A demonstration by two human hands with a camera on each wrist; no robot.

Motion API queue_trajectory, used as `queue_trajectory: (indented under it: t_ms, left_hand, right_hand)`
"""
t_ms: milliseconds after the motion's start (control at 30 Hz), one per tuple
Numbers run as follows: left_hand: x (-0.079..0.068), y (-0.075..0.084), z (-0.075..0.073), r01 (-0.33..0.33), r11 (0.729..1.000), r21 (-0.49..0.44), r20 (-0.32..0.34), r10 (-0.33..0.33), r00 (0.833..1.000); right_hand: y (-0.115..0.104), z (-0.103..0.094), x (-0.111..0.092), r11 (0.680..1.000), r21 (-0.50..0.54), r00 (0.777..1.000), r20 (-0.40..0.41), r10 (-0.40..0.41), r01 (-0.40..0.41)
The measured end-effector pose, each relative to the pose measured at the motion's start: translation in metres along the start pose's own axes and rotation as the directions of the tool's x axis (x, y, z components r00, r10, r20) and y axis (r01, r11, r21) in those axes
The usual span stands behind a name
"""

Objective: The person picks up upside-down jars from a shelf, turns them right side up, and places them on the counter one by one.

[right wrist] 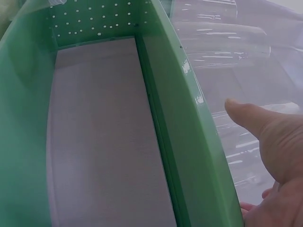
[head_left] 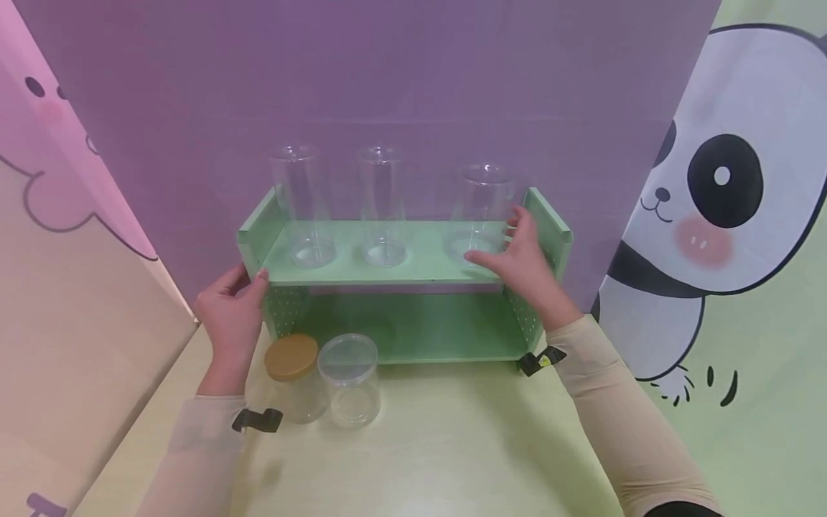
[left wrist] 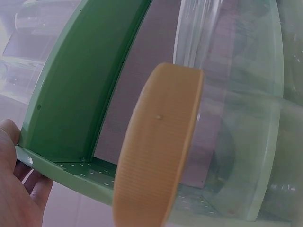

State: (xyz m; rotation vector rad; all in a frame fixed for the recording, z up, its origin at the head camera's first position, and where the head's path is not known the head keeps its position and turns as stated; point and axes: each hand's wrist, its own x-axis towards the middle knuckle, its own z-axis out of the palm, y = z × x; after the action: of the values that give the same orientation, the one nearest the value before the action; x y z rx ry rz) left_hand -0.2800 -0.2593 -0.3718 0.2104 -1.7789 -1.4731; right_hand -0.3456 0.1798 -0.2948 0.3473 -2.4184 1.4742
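A green two-tier shelf (head_left: pixel 413 337) stands against the purple backdrop. At its left end my left hand (head_left: pixel 234 309) grips the side panel, thumb on the front edge and fingers on the outer side. On the upper tier stand two tall clear glass cylinders, one to the left (head_left: pixel 304 208) and one nearer the middle (head_left: pixel 382 208). To the right is a wider clear jar (head_left: pixel 481 208). My right hand (head_left: pixel 526 266) is spread at this wide jar, thumb across its lower front and fingers at its right side. In the right wrist view the thumb (right wrist: pixel 251 113) stands out straight.
A clear jar with a tan lid (head_left: pixel 291 357) and another with a clear lid (head_left: pixel 349 359) stand side by side on the pale table (head_left: pixel 439 459), before the shelf's lower left. Panels with a pink cartoon (head_left: pixel 58 143) and a panda (head_left: pixel 723 179) flank the table.
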Motion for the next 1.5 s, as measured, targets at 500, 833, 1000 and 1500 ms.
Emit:
queue_trajectory:
  t_ms: [500,833,1000,1500]
  left_hand:
    - [0.001,-0.005,0.001,-0.007,1.000,-0.017,-0.009,0.006,1.000]
    - [0.000,-0.002,0.000,-0.029,0.999,-0.016,-0.002,0.029,1.000]
    - [-0.001,0.000,0.000,-0.021,1.000,-0.013,0.004,0.021,1.000]
    - [0.000,-0.003,-0.001,-0.008,1.000,-0.018,0.005,0.008,1.000]
  right_hand:
    - [0.001,0.012,0.008,0.999,-0.046,1.000,0.025,-0.003,0.004]
    - [0.004,0.016,0.007,0.995,-0.094,1.000,-0.013,-0.025,0.024]
    - [0.001,0.015,0.000,0.998,-0.046,0.999,-0.021,-0.043,0.042]
    - [-0.008,0.004,-0.053,0.978,0.074,0.973,0.111,-0.203,0.195]
